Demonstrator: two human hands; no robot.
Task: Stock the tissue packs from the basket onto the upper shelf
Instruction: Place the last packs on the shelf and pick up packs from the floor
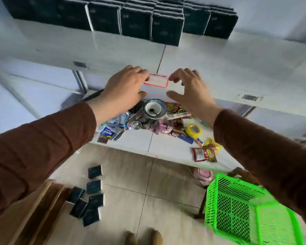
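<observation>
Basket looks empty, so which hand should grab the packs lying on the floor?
Probably the left hand: the loose tissue packs lie below it, while the green basket is under the right arm.

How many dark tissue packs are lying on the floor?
6. Two lie apart in a column: one farthest from the person, one just nearer. Four cluster nearer still. More may hide under overlapping packs.
</observation>
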